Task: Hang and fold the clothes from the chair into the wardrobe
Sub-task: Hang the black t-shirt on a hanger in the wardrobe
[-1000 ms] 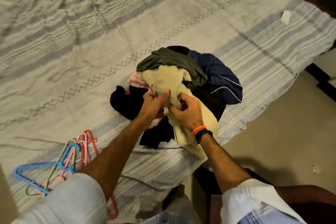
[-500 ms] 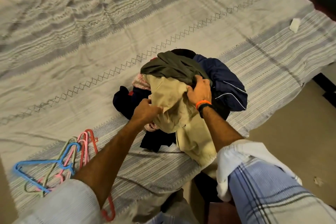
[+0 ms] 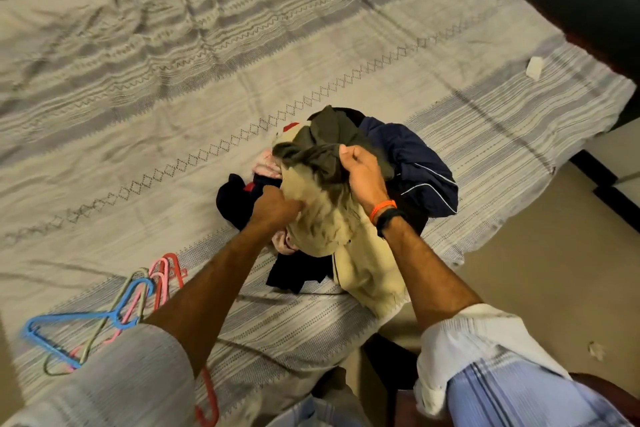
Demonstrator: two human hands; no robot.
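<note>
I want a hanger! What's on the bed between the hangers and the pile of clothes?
In the head view, only the person's left forearm crosses above that stretch; under it is bare striped bedsheet between the hangers and the clothes pile.

Both hands forward, left [image 3: 273, 206] fisted, right [image 3: 362, 173] curled, pinching.

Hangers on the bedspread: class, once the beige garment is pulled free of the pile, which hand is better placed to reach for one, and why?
Probably the left hand. The hangers lie on its side of the bedspread. The right hand grips clothes high in the pile on the opposite side.
</note>
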